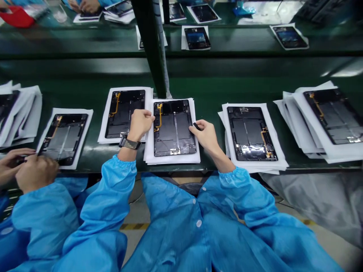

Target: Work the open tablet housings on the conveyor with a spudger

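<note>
In front of me an opened tablet (167,136) lies on a stack of white sheets (150,155), its inside facing up, with an orange flex cable (159,117) at its upper left and a pale strip down the middle. My left hand (139,122), a watch on its wrist, is closed in a pinch at the tablet's left edge; whatever its fingertips hold is too small to make out. At the right edge, my right hand (206,134) pinches a small black strip (196,126) between thumb and fingers.
Another opened tablet (121,122) lies close on the left, and one more (249,132) sits to the right on sheets. A stack with a tablet (334,113) stands far right. A co-worker's hands (36,170) work at far left. A green post (153,49) rises behind my tablet.
</note>
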Available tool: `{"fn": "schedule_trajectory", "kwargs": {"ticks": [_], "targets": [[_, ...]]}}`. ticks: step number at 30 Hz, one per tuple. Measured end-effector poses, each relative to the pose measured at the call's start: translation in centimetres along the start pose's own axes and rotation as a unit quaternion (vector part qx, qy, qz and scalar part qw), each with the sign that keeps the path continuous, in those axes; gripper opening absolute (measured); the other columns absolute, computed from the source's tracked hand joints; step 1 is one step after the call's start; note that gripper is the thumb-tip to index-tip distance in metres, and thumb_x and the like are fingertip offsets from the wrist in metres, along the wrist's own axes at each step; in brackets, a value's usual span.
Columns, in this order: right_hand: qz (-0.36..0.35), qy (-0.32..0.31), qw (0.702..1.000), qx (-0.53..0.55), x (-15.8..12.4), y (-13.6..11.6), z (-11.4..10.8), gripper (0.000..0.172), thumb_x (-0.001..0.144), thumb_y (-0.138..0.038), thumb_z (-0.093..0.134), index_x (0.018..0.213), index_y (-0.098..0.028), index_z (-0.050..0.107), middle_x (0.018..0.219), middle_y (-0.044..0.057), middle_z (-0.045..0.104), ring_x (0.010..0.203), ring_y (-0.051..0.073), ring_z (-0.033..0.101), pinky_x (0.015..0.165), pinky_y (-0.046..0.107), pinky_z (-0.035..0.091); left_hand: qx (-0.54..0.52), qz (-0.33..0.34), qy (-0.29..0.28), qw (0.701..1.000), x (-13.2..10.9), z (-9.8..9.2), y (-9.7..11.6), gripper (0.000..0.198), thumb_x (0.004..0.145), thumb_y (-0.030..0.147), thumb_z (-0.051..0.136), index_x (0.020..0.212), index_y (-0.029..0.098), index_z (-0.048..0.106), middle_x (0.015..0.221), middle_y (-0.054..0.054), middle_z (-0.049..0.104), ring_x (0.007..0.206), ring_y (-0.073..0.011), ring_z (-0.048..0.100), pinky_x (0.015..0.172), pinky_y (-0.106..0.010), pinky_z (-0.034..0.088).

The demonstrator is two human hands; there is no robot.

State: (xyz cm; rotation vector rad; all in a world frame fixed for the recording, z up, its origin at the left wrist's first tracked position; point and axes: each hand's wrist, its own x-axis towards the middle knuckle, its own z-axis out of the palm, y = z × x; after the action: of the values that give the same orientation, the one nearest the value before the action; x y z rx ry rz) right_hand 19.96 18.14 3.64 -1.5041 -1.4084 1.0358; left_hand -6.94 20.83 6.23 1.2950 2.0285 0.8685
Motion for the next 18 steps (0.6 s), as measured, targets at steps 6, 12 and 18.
{"fn": "schedule_trajectory", "kwargs": {"ticks": [6,12,18], "targets": [[-0.01,0.009,0.999,-0.029,0.0,0.5,0.3,0.015,0.078,-0.034,0.071,0.079,-0.02,0.07,0.073,-0.001,0.066,0.072,0.019,0.06,0.073,0.033,0.044,0.065,0.035,-0.004,0.997,-0.3,0.1,0.3,0.006,0.077,0.022,0.07,0.081,0.018,0.072,0.076,-0.005,0.072,0.085,-0.0259,0.072,0.088,-0.037,0.053],[-0.018,0.072,0.997,-0.004,-1.2,-0.2,-0.5,0.029,0.081,-0.041,0.077,0.1,-0.019,0.071,0.07,-0.003,0.059,0.068,0.018,0.055,0.07,0.033,0.043,0.107,0.126,0.033,0.986,-4.1,-1.0,1.2,0.015,0.089,0.028,0.067,0.101,0.021,0.074,0.103,-0.011,0.074,0.107,-0.0324,0.068,0.102,-0.049,0.049],[-0.029,0.039,0.996,0.076,-2.8,-1.9,-4.1,0.031,0.099,-0.048,0.065,0.089,-0.022,0.078,0.074,0.0,0.059,0.064,0.015,0.052,0.06,0.03,0.04,0.101,0.349,-0.075,0.929,-13.9,1.3,0.4,0.018,0.101,0.032,0.065,0.114,0.024,0.075,0.126,-0.012,0.07,0.123,-0.0319,0.062,0.111,-0.051,0.051]]}}
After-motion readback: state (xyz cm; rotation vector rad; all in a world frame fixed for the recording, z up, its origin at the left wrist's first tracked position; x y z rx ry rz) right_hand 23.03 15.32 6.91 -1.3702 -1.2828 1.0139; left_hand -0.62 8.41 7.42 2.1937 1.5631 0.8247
